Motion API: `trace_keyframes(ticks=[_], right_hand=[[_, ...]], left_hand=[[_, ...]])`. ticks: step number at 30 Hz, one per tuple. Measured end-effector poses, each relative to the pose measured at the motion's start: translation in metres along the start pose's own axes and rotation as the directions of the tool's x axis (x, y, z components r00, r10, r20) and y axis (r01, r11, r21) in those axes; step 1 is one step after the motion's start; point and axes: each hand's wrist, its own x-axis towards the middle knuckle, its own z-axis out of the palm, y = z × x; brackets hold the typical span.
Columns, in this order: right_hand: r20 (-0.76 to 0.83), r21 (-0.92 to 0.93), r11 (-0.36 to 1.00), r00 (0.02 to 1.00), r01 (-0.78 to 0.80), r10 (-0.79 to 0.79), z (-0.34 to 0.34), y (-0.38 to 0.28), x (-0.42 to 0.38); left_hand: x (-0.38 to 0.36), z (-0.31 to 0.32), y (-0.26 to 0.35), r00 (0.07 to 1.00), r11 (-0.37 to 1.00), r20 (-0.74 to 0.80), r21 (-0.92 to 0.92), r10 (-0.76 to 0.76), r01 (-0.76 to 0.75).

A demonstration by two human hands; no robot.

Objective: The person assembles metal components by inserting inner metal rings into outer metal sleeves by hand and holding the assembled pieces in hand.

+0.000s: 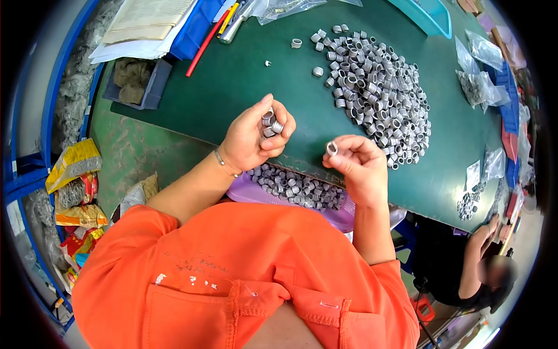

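Note:
Several small grey metal rings sit in the curled fingers of my left hand (258, 129), above the near edge of the green table. My right hand (361, 166) pinches a single metal ring (332, 148) between thumb and fingertips, its opening turned upward. Just beyond my right hand, a large pile of metal rings (378, 87) spreads over the tabletop. Below both hands, a purple basin (241, 189) holds many more rings, partly under the table edge.
On the green table (232, 75) lie a red pen (204, 51), papers (142, 26) and a few stray rings. A teal basket (427, 16) stands at the back. A grey bin (156, 87) is at the left. Another person (465, 262) sits at the right beside small parts.

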Motion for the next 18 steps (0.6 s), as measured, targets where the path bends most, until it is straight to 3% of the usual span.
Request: trace_keyframes(ticks=[1,2,3,6,7,9,11,13,17,18], right_hand=[[0.09,-0.135,0.985,0.991,0.108,-0.096,-0.002,0.0,-0.001],[0.122,-0.248,0.969,0.992,0.023,0.008,0.0,-0.006,-0.005],[0.234,-0.487,0.868,0.972,0.095,0.025,-0.002,-0.01,-0.005],[0.317,-0.672,0.728,0.941,0.134,0.119,0.011,-0.027,0.001],[0.403,-0.768,0.521,0.913,0.372,-0.057,0.015,-0.029,0.013],[0.442,-0.844,0.185,0.847,0.504,-0.295,0.024,-0.026,0.043],[0.521,-0.826,-0.037,0.737,0.562,-0.431,0.036,-0.026,0.086],[0.606,-0.795,-0.43,0.555,0.427,-0.57,0.047,-0.02,0.131],[0.559,-0.817,-0.523,0.555,0.243,-0.617,0.042,0.005,0.173],[0.483,-0.852,-0.464,0.702,0.241,-0.523,0.047,0.002,0.164]], left_hand=[[0.0,0.0,0.0,1.0,1.0,0.003,0.005,0.005,-0.005],[-0.001,0.0,-0.001,1.0,1.0,-0.001,-0.019,-0.006,0.006],[-0.001,-0.001,0.0,1.0,0.999,-0.004,-0.042,-0.015,0.015],[0.0,-0.001,0.0,0.999,0.998,0.003,-0.047,-0.039,0.039],[0.001,-0.001,0.0,0.999,0.998,0.003,-0.05,-0.048,0.048],[0.001,-0.004,0.001,0.998,0.997,0.015,-0.041,-0.062,0.062],[0.001,-0.003,0.002,0.998,0.997,0.013,-0.034,-0.069,0.07],[0.0,-0.003,0.001,0.998,0.997,0.016,-0.039,-0.063,0.063],[-0.002,-0.003,0.001,0.998,0.998,0.031,-0.031,-0.054,0.055],[-0.001,-0.003,0.002,0.999,0.999,0.025,-0.027,-0.046,0.047]])
